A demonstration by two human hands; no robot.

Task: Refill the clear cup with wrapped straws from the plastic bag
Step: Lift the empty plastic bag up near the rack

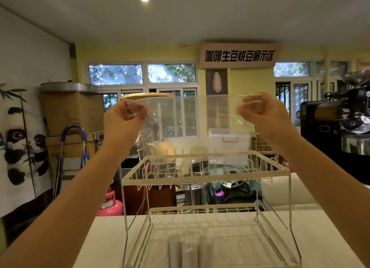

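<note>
I hold a clear plastic bag [192, 127] stretched out flat in front of me at head height. My left hand [123, 119] pinches its upper left corner and my right hand [264, 115] pinches its upper right corner. The bag hangs down to about the top tier of a white wire rack [202, 179]. It looks see-through, and I can make out no straws inside it. Pale wrapped straws [190, 247], blurred, stand at the bottom centre under the rack's lower tier. The clear cup itself I cannot make out.
The two-tier wire rack stands on a white counter [108, 239] right in front of me. Beyond the counter are a pink gas cylinder [111, 204], a blue-handled step ladder [72, 153], a panda wall hanging [20, 147] and a black coffee roaster [340, 125] at right.
</note>
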